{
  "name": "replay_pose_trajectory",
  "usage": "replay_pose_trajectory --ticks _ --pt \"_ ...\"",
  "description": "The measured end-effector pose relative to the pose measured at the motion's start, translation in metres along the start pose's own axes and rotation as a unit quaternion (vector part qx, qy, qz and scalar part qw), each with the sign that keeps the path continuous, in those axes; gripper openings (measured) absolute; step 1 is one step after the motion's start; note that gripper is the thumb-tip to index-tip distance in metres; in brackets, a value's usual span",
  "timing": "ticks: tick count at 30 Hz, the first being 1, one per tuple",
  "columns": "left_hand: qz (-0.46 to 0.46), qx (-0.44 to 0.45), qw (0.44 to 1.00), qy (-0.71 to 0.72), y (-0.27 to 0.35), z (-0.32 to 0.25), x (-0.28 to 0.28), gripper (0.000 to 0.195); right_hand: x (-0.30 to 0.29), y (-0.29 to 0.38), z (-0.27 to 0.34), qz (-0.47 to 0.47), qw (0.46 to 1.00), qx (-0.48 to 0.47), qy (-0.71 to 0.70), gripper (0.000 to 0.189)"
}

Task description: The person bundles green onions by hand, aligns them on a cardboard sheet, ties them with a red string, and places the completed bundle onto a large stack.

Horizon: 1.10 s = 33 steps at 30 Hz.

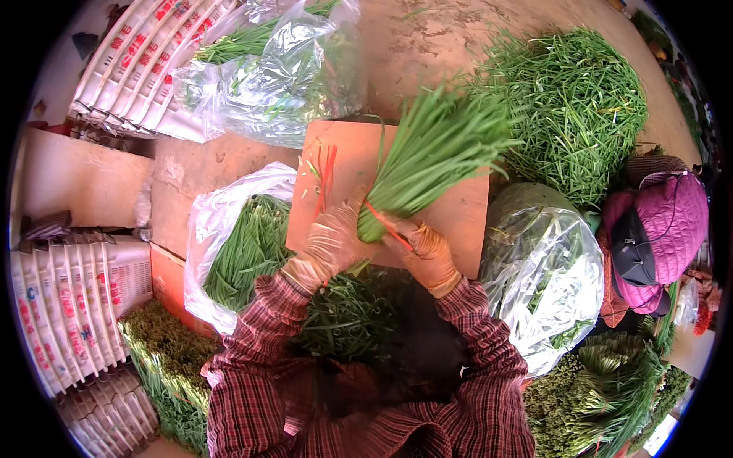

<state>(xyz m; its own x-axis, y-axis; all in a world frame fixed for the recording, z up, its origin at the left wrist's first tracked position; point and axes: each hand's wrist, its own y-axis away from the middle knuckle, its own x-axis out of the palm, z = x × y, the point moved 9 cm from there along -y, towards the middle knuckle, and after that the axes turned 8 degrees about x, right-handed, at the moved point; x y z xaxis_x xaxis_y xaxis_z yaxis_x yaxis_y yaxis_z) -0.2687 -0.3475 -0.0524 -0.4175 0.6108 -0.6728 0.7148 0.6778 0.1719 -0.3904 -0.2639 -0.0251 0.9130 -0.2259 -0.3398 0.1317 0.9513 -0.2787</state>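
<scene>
A bunch of long green leaves (435, 154), apparently garlic chives, slants over a reddish-brown board (458, 220), its tips spread to the upper right. Around its lower part runs a red tie (377, 213). My left hand (335, 237), in a thin glove, grips the bunch at its cut end; some fingers are hidden behind it. On the other side my gloved right hand (426, 249) pinches the tie's loose end between thumb and fingers. Several loose red ties (326, 177) lie on the board's left part, beside small leaf scraps.
Left of the board stands a plastic bag (200, 229) of chives; another bag (544, 275) is at right. A loose leaf heap (572, 109) lies upper right. Stacked bunches (595, 395) fill the lower right, near a person's purple quilted garment (664, 229). Printed white crates (74, 303) stand left.
</scene>
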Motion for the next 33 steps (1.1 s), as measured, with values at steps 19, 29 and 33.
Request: replay_pose_trajectory --ticks 19,29,33 --pt "0.084 -0.068 0.985 -0.132 -0.032 -0.003 0.036 0.12 0.015 0.01 -0.072 0.087 0.923 0.283 -0.247 0.018" --pt "0.095 -0.089 0.953 -0.273 -0.022 0.004 0.047 0.116 0.01 0.044 -0.082 0.021 0.914 0.289 -0.285 0.016" --pt "0.047 -0.057 0.946 -0.316 -0.013 0.03 0.083 0.097 0.025 -0.016 -0.013 0.047 0.977 0.153 -0.141 0.015"
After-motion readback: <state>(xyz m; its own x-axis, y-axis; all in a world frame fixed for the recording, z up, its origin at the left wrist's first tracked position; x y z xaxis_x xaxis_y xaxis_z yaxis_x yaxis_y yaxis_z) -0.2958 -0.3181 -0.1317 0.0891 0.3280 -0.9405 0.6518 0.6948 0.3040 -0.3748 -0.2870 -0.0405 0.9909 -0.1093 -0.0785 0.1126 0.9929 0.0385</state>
